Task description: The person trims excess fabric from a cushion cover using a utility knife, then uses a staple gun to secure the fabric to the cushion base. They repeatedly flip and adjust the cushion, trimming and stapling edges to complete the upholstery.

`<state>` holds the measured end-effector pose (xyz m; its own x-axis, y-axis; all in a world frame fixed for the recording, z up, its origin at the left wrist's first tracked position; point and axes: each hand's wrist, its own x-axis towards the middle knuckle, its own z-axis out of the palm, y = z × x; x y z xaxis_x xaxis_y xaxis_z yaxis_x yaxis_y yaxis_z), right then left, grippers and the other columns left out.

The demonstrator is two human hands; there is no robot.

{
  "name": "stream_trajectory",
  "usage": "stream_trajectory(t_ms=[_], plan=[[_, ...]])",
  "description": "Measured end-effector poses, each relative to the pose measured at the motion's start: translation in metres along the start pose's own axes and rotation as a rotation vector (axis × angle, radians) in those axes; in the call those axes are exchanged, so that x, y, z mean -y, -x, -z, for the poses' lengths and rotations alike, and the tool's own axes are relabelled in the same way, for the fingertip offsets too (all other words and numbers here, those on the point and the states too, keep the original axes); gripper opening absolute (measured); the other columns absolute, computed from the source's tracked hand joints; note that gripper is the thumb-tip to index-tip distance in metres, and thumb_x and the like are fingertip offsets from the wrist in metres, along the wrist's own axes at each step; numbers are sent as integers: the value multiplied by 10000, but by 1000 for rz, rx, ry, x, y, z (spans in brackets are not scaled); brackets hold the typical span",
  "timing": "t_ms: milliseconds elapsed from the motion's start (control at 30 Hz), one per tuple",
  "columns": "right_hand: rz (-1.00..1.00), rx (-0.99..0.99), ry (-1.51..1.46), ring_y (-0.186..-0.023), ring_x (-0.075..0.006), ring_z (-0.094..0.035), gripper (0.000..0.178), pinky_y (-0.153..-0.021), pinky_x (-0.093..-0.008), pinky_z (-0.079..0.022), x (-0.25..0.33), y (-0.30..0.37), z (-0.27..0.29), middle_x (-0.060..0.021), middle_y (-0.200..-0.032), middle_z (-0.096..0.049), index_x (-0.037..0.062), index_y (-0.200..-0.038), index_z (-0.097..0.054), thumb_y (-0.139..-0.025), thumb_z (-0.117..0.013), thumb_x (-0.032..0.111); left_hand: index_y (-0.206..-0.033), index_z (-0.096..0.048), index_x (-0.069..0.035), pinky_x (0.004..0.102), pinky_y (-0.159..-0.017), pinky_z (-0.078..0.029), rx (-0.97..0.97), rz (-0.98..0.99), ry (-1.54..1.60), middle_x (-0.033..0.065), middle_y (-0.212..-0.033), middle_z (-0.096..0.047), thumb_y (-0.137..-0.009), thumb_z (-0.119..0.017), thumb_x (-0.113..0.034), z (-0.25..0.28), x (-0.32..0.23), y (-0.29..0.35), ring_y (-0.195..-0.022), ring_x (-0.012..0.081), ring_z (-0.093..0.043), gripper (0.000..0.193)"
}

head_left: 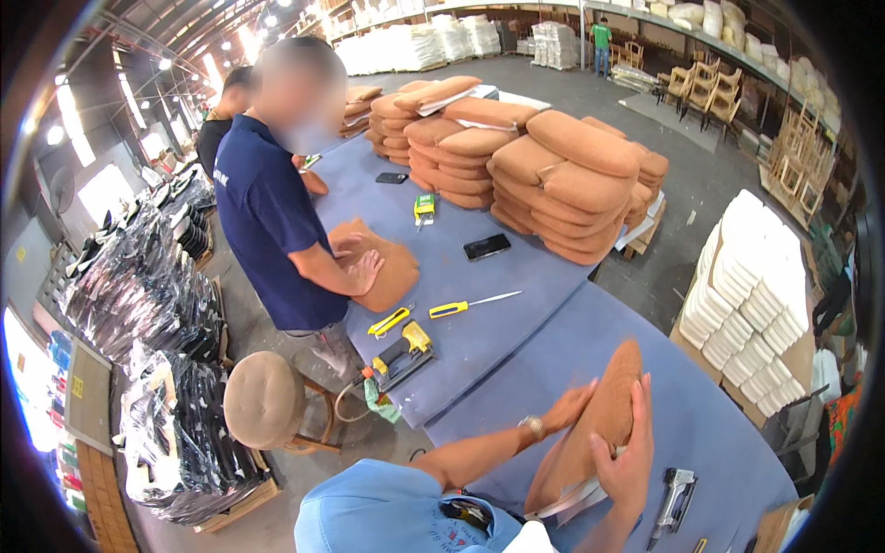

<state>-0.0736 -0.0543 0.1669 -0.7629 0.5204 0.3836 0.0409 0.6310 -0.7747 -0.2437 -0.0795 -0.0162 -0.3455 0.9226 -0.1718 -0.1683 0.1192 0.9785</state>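
A brown fabric-covered chair cushion (604,415) stands tilted on end on the blue table near me, its narrow tip pointing up. White material shows along its lower edge (581,500). My left hand (570,405), slightly blurred, grips its left side; a watch is on that wrist. Around the right edge my right hand (627,452) is closed, with the thumb on the cushion's face and the fingers along its rim. A silver and black staple gun (676,502) lies on the table right of my right hand.
Across the table (516,369), a co-worker in dark blue (267,203) presses both hands on brown fabric (396,263). Nearby lie a yellow staple gun (406,355), box cutter (389,322), screwdriver (452,310) and phone (487,246). Cushion stacks (562,184) line the far edge; a stool (265,394) stands left.
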Motion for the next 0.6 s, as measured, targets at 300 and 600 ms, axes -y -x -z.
stream_trajectory(t_ms=[300, 600], plan=[[-397, -394, -1609, -1379, -344, -517, 870, -1104, -446, -459, -112, 138, -22, -213, -1591, -407, -9, -1588, -316, -994, -621, 548, -1667, -131, -77, 407, -1287, -184, 177, -79, 55, 138, -1715, -199, -1133, -312, -453, -22, 25, 93, -1583, 257, -195, 677], [-711, -516, -1312, -1208, -313, -607, 743, -981, -413, -521, -119, 177, -82, -205, -1461, -521, -16, -1543, -386, -1037, -549, 503, -1661, -97, -41, 390, -1302, -91, -3, -146, 18, 149, -1735, -99, -1136, -285, -444, -65, 68, 116, -1607, 254, -72, 688]])
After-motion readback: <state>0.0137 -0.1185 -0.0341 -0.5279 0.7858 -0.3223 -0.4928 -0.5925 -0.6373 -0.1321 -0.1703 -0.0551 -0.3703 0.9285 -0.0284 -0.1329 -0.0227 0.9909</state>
